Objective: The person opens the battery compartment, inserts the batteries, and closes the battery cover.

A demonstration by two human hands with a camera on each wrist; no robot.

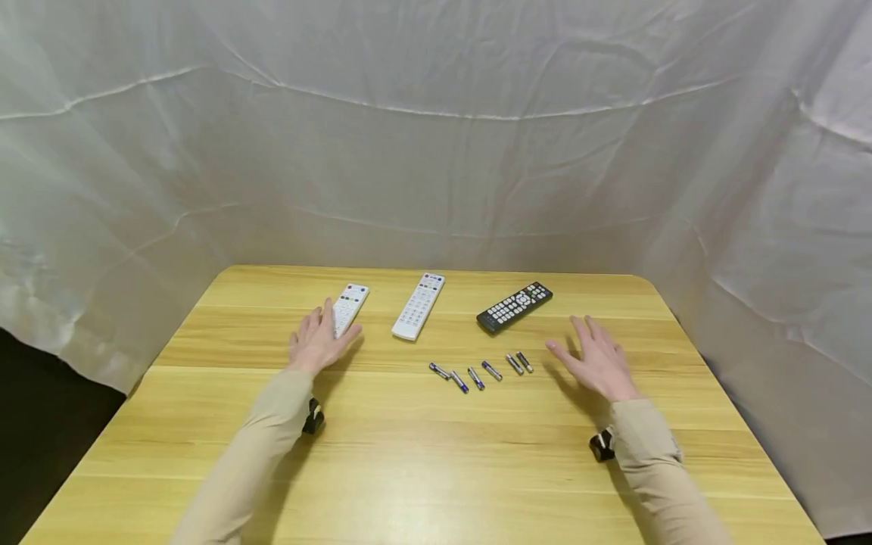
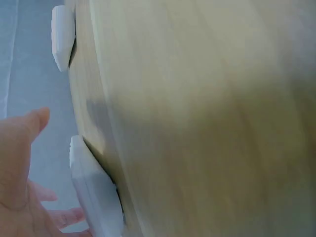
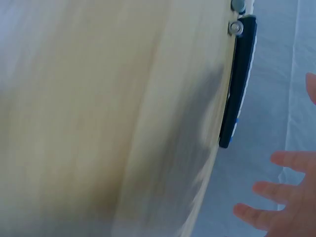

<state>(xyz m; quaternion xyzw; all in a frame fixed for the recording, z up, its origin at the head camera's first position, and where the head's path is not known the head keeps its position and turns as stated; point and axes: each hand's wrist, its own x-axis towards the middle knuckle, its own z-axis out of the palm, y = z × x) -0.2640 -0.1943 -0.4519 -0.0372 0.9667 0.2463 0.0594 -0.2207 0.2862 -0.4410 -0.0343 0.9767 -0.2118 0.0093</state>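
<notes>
My left hand (image 1: 318, 342) hovers with spread fingers at the smaller white remote control (image 1: 350, 305), overlapping its lower part in the head view. In the left wrist view that remote (image 2: 94, 190) lies just beside the fingers, and the thumb stands apart from it. My right hand (image 1: 599, 365), fingers spread, is over the right side of the table and holds nothing. The black remote control (image 1: 515, 307) is the nearest remote to it, lying up and to its left. Several small batteries (image 1: 475, 378) lie in a loose row between the hands.
A longer white remote control (image 1: 418, 307) lies at the back middle of the wooden table (image 1: 436, 469). Pale cloth (image 1: 436, 166) hangs behind the table and along its sides. Each wrist carries a small black camera (image 1: 602, 445).
</notes>
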